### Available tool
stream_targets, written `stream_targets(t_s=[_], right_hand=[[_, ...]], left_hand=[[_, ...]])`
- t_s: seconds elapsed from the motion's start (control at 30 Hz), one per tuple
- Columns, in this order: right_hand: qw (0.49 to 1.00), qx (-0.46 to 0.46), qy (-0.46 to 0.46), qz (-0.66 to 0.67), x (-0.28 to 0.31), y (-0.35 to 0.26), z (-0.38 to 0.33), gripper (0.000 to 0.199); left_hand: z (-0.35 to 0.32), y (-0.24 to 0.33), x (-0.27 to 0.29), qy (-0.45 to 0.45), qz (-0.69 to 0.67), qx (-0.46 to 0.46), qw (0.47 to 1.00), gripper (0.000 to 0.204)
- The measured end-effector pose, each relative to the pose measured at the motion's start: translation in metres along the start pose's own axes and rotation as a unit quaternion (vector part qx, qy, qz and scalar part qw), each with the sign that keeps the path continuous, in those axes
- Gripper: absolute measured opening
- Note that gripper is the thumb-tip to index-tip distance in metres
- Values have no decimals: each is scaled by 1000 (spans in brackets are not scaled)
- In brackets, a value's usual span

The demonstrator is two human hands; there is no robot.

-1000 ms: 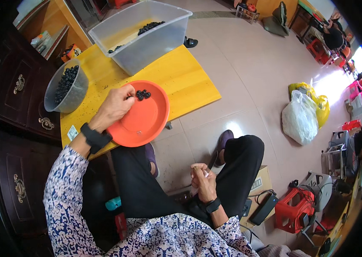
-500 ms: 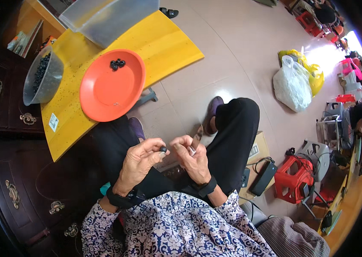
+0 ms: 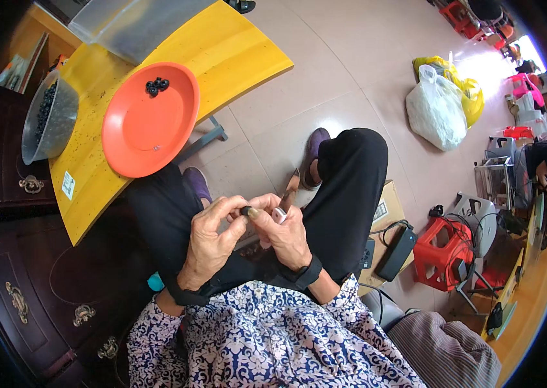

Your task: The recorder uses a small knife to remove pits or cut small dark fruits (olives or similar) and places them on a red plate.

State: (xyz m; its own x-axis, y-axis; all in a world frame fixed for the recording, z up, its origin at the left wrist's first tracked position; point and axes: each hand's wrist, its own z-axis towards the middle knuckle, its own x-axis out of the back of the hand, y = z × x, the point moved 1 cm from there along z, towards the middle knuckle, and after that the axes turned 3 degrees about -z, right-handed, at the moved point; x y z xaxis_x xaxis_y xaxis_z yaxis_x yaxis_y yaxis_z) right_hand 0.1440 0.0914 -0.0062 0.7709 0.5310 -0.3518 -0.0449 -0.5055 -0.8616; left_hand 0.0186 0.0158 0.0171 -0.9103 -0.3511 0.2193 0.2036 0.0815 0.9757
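Observation:
My left hand (image 3: pixel 212 236) pinches a small black round piece (image 3: pixel 245 211) between thumb and fingertips, above my lap. Close against it, my right hand (image 3: pixel 291 240) is closed round a small knife-like tool (image 3: pixel 279 215) with a white handle; a flat metal blade sticks out beyond the fingers. The right thumb touches the black piece. Ahead on the left, an orange-red plate (image 3: pixel 141 132) carries several shiny black round pieces (image 3: pixel 157 86) near its far rim. A translucent bowl (image 3: pixel 61 126) beside it holds many more dark pieces.
The yellow tabletop (image 3: pixel 241 55) is sprinkled with dark crumbs. A clear plastic bin (image 3: pixel 137 29) stands at its far side. Dark wooden drawers (image 3: pixel 34 271) line my left. To the right are tied plastic bags (image 3: pixel 435 113), a cardboard box (image 3: pixel 390 200) and a red stool (image 3: pixel 443 255).
My hands have come together, and the right thumb now meets the black piece held in my left fingers. The whole view has shifted slightly, so the table and plate appear farther left.

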Motion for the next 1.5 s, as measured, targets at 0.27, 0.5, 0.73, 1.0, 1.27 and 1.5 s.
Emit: stream_targets(t_s=[0.27,0.5,0.73,1.0,1.27,1.5], right_hand=[[999,-7,12,49,3,3,2,20],[997,4,-3,73,5,7,3,20],[1000,9,8,19,6,3,5,18],[933,232,40,-273,10,16,14,3],[856,302,26,-419,4,8,9,12],[853,291,24,-433,5,8,9,11]], left_hand=[[0,-11,0,-9,-86,17,996,19],[1,-11,0,-22,-142,62,988,19],[2,-7,-1,-10,-148,88,985,17],[1,-17,4,-3,-210,117,971,22],[-2,-27,8,-15,-233,128,964,23],[0,-23,9,-41,-212,115,970,22]])
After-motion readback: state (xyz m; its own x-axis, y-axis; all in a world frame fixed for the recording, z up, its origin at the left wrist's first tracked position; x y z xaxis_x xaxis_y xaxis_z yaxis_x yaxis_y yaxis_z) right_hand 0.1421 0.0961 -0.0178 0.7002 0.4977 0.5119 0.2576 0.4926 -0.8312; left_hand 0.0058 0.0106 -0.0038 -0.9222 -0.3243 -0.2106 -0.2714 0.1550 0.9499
